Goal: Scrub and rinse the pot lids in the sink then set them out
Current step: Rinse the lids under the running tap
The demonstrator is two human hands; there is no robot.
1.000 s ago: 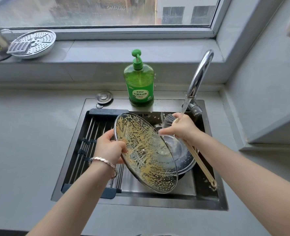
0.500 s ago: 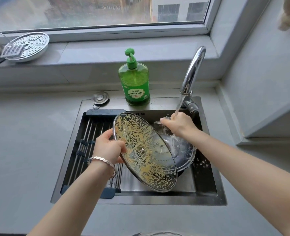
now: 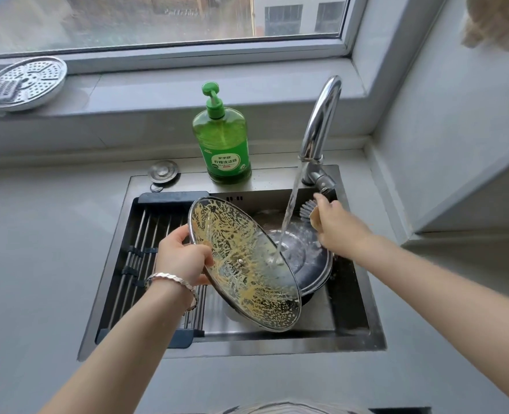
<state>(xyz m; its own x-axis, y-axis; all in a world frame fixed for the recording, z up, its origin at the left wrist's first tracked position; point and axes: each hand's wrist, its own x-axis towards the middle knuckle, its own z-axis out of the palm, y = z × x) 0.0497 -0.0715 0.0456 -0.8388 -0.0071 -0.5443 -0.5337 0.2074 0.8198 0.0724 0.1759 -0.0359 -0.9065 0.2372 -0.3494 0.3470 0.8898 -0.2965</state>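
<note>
The step in hand looks like rinsing. The left hand (image 3: 184, 258) grips the foam-streaked glass lid (image 3: 244, 264) by its rim, tilted over the middle of the sink (image 3: 363, 327). The right hand (image 3: 337, 228) holds the brush (image 3: 307, 209) at the sink's back right corner, beside the tap (image 3: 322, 121). Next, the lid needs turning under the running water (image 3: 289, 216).

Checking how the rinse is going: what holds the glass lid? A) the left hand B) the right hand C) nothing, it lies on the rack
A: the left hand grips the sudsy lid by its rim, while the right hand holds a brush.
</note>
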